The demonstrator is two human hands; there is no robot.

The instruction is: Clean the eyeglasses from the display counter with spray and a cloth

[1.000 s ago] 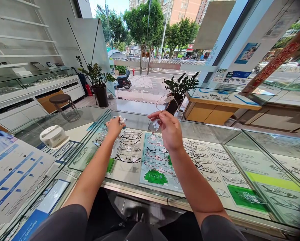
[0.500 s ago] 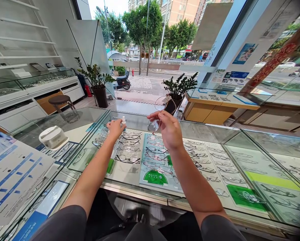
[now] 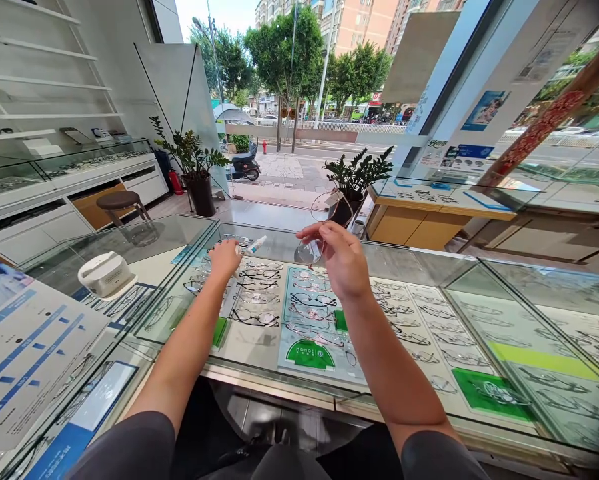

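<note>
My left hand [image 3: 224,259] is closed around a small white spray bottle [image 3: 256,246], which tilts with its tip pointing up and to the right. Its lower part is hidden by the fingers. In my right hand [image 3: 345,259] is a pair of thin-rimmed eyeglasses [image 3: 308,251], pinched near the middle and turned on end, one lens above the fingers and one below. Both hands are held over the glass display counter [image 3: 404,257]. Rows of eyeglass frames [image 3: 256,317] lie inside it beneath them.
A white box-shaped device [image 3: 105,273] stands on the counter at left, near a printed price board [image 3: 34,360]. Two potted plants [image 3: 199,190] flank the glass doorway. Further off are a round stool [image 3: 119,200] and another display case [image 3: 424,213] at right.
The spray bottle has gone from upright to tilted, its tip now leaning right toward the eyeglasses. My left hand has turned with it. My right hand and the eyeglasses have barely moved.
</note>
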